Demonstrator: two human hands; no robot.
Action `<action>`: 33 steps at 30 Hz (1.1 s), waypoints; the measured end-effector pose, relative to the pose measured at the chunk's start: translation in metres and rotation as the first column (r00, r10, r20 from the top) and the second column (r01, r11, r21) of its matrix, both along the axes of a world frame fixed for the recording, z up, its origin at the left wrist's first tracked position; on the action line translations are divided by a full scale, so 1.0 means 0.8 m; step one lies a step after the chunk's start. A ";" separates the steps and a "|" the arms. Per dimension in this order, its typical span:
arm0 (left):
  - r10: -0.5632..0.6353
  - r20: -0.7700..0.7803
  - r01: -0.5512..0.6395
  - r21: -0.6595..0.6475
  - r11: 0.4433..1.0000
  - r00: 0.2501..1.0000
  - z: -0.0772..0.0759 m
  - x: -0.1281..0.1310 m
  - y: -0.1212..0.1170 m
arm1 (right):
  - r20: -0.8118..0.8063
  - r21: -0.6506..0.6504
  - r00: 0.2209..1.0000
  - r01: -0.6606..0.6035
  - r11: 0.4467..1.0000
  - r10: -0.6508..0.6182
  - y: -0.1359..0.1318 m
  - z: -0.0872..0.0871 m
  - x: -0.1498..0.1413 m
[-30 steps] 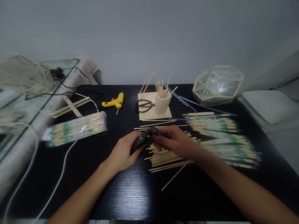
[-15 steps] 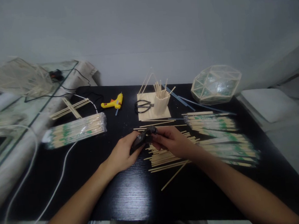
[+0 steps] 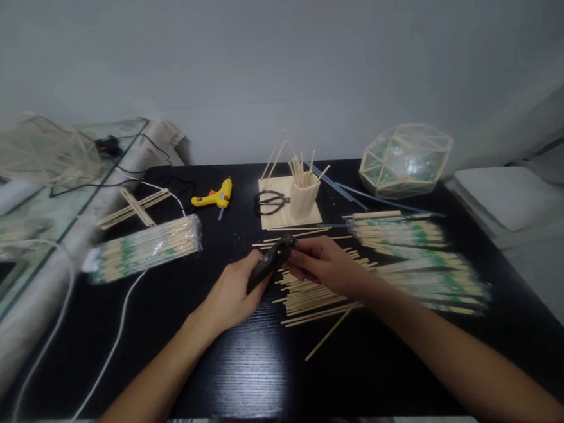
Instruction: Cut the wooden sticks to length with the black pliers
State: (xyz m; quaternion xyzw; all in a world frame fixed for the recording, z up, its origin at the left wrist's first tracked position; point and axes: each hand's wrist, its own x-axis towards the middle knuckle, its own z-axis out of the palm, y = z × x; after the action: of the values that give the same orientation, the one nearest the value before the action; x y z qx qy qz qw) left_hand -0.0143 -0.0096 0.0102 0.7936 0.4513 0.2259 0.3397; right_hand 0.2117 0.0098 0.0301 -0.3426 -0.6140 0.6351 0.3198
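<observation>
My left hand (image 3: pixel 237 292) is closed around the handles of dark pliers (image 3: pixel 269 262), with their head pointing up and to the right. My right hand (image 3: pixel 327 263) is pinched at the jaws; what lies between its fingertips is too small and hidden to make out. Beneath my right hand spreads a pile of loose wooden sticks (image 3: pixel 307 300), one of them (image 3: pixel 330 334) slanting toward the front. Just beyond the pliers, black-handled scissors (image 3: pixel 272 202) rest on a square wooden board (image 3: pixel 275 221), beside a cup made of sticks (image 3: pixel 304 200) filled with more sticks.
A yellow glue gun (image 3: pixel 216 195) lies at the back left, behind a wrapped stick pack (image 3: pixel 147 247). More packs (image 3: pixel 426 279) lie to the right. A faceted stick-framed shape (image 3: pixel 406 161) stands at the back right. A white cable (image 3: pixel 121 332) loops across the left side.
The pliers' head has tilted slightly upward, and their jaws look closer together. My left hand has shifted a little; my right hand stays pinched in nearly the same place.
</observation>
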 end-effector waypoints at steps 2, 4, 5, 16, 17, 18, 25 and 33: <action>0.003 0.002 -0.003 -0.010 1.000 1.000 0.000 0.000 0.000 | 0.002 -0.004 1.000 -0.003 1.000 0.003 0.001 -0.001 0.000; 0.008 0.005 -0.007 -0.022 1.000 1.000 0.000 0.001 0.000 | 0.009 -0.014 1.000 -0.001 1.000 0.002 0.002 -0.001 0.000; 0.008 0.006 -0.008 -0.026 1.000 1.000 -0.001 0.001 0.000 | 0.018 -0.020 1.000 -0.001 1.000 0.001 0.002 -0.001 0.001; 0.024 -0.008 -0.024 -0.042 0.999 1.000 -0.004 0.001 0.002 | 0.061 -0.010 0.998 -0.002 1.000 0.002 0.004 0.000 0.002; 0.022 -0.007 -0.023 -0.043 0.999 1.000 -0.004 0.001 0.002 | 0.058 -0.011 0.998 -0.004 1.000 0.004 0.004 0.000 0.002; 0.022 -0.008 -0.023 -0.043 0.999 1.000 -0.003 0.001 0.002 | 0.051 -0.012 0.999 -0.003 1.000 0.004 0.004 -0.001 0.002; 0.022 -0.005 -0.022 -0.037 0.999 1.000 -0.004 0.000 0.002 | 0.048 -0.018 0.999 -0.010 1.000 0.011 0.005 -0.005 0.002; 0.037 -0.018 -0.038 -0.042 0.998 0.999 -0.006 -0.001 0.003 | 0.067 -0.022 0.998 -0.004 1.000 0.006 0.004 0.000 0.002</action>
State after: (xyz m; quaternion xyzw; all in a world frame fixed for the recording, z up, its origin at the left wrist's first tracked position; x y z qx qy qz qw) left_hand -0.0149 -0.0075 0.0056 0.7794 0.4737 0.2160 0.3485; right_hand 0.2136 0.0128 0.0299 -0.3656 -0.6182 0.6308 0.2937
